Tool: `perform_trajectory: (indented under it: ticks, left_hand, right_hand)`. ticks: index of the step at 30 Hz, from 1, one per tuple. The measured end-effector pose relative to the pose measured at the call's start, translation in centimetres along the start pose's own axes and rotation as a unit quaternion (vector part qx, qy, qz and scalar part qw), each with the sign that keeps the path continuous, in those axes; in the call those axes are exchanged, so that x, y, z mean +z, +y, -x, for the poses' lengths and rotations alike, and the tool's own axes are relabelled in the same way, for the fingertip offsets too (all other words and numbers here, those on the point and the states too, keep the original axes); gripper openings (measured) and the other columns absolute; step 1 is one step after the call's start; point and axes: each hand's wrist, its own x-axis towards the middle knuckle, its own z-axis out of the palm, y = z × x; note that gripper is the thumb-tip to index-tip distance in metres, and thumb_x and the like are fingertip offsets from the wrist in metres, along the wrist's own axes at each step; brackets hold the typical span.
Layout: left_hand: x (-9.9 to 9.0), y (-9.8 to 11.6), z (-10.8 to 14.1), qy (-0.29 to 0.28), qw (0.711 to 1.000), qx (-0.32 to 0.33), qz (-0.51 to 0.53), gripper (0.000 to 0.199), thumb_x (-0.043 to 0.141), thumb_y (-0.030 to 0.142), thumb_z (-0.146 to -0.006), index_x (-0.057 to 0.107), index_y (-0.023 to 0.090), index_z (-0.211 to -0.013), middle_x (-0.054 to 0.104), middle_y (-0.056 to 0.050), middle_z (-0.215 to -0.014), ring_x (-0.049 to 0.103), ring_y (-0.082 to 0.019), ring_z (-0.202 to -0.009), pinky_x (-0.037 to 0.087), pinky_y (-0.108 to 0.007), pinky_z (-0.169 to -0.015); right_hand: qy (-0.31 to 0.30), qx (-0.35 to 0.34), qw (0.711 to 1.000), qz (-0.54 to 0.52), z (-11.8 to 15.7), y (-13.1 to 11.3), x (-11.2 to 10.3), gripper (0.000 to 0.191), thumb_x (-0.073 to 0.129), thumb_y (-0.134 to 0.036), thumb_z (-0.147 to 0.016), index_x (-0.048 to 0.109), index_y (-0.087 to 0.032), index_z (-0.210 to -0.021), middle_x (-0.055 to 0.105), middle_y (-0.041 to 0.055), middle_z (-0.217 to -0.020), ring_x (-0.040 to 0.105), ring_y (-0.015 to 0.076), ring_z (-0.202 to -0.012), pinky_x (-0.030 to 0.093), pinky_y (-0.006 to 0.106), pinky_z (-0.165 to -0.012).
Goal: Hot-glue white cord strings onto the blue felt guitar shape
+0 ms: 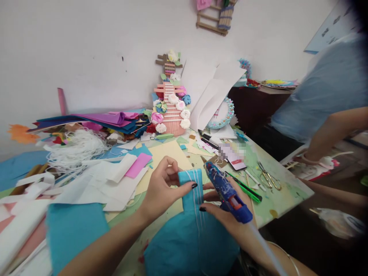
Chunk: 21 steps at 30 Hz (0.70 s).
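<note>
A teal instrument-shaped craft piece [189, 239] with a rounded body and narrow neck stands near the table's front edge. White strings run down its neck. My left hand [165, 184] pinches the upper neck, thumb on its front near the strings. At the neck's right side, my right hand [227, 211] holds the piece, its thumb in front and fingers behind. A blue glue gun [228, 191] with a clear glue stick lies over my right hand, nozzle pointing up and left; how it is held is partly hidden.
Behind stands a pink flowered instrument model [172, 115]. White string [77, 147] and paper scraps [97, 184] pile up at left. Gold scissors [268, 178], a green cutter [244, 188] and a phone [235, 157] lie at right. Another person [324, 92] is at far right.
</note>
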Motion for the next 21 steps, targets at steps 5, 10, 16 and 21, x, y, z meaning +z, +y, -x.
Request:
perform_trajectory:
  ticks: [5, 10, 16, 21]
  left_hand:
    - [0.0, -0.4, -0.3, 0.007, 1.0, -0.001, 0.021, 0.046, 0.077, 0.024, -0.065, 0.034, 0.021, -0.079, 0.054, 0.007, -0.065, 0.055, -0.007, -0.056, 0.043, -0.015, -0.049]
    - [0.1, -0.8, -0.4, -0.008, 0.999, -0.012, 0.035, 0.044, 0.077, 0.024, -0.066, 0.036, 0.02, -0.078, 0.051, 0.008, -0.063, 0.053, -0.006, -0.056, 0.041, -0.014, -0.049]
    - [-0.2, -1.4, -0.7, -0.03, 0.998, -0.014, 0.048, 0.041, 0.079, 0.027, -0.067, 0.042, 0.02, -0.084, 0.054, 0.006, -0.067, 0.053, -0.006, -0.058, 0.042, -0.014, -0.052]
    - [-2.2, -1.8, -2.0, -0.141, 0.987, 0.018, 0.074, 0.037, 0.074, 0.046, -0.074, 0.062, 0.013, -0.087, 0.06, -0.003, -0.079, 0.06, -0.011, -0.069, 0.049, -0.019, -0.061]
  right_hand:
    - [0.092, -0.047, 0.988, 0.111, 0.7, 0.4, 0.8, 0.038, 0.082, -0.036, -0.065, 0.058, -0.022, -0.092, 0.074, 0.0017, -0.077, 0.071, 0.0194, -0.064, 0.056, 0.026, -0.054]
    - [0.113, -0.097, 0.974, 0.17, 1.0, 0.9, 1.6, 0.038, 0.081, -0.036, -0.066, 0.055, -0.022, -0.089, 0.072, 0.0005, -0.072, 0.068, 0.0175, -0.057, 0.048, 0.022, -0.044]
    - [0.085, -0.12, 0.976, 0.158, 0.7, 0.6, 2.0, 0.028, 0.075, -0.029, -0.073, 0.051, -0.022, -0.085, 0.068, -0.0039, -0.067, 0.061, 0.0118, -0.05, 0.048, 0.02, -0.047]
    - [0.086, -0.118, 0.976, 0.161, 0.7, 0.6, 1.9, 0.027, 0.075, -0.029, -0.073, 0.051, -0.022, -0.084, 0.066, -0.0049, -0.066, 0.06, 0.0112, -0.05, 0.047, 0.019, -0.048]
